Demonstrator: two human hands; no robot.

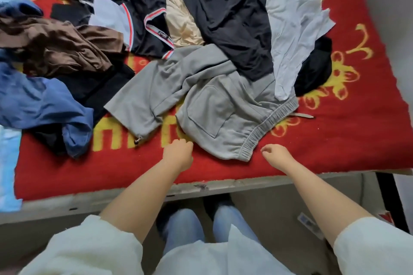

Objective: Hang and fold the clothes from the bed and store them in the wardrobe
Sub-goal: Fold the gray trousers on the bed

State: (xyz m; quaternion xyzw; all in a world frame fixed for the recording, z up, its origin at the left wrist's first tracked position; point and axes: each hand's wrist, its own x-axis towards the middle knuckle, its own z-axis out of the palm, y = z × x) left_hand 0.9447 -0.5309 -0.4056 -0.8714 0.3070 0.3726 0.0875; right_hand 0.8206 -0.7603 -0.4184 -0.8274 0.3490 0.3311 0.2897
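- Pair of grey knit sweatpants with an elastic waistband and a patch pocket (pixel 214 105) lies crumpled near the front edge of the bed, which is covered by a red blanket with yellow flower print (pixel 335 140). The waistband corner points toward the front edge; one leg runs left, ending in a drawstring cuff.
- Upper part of the sweatpants is pinned under a black soft garment (pixel 228 20) and a pale grey thin top (pixel 295 29), so a straight pull would likely drag those along.
- Left hand (pixel 178 152) hovers just beside the pocket side of the sweatpants, fingers loosely curled, holding nothing; contact with the cloth cannot be told.
- Right hand (pixel 276 154) hovers just off the waistband corner, fingers relaxed and slightly bent, holding nothing.
- Handling judgement: fabric looks soft, limp and fairly thick, light to moderate in weight, not slippery, not fragile. It will sag and bunch if lifted at one point.
- Best hold: pinch the elastic waistband at its two ends, one hand each, then lift and shake flat.
- Wardrobe is not in view.
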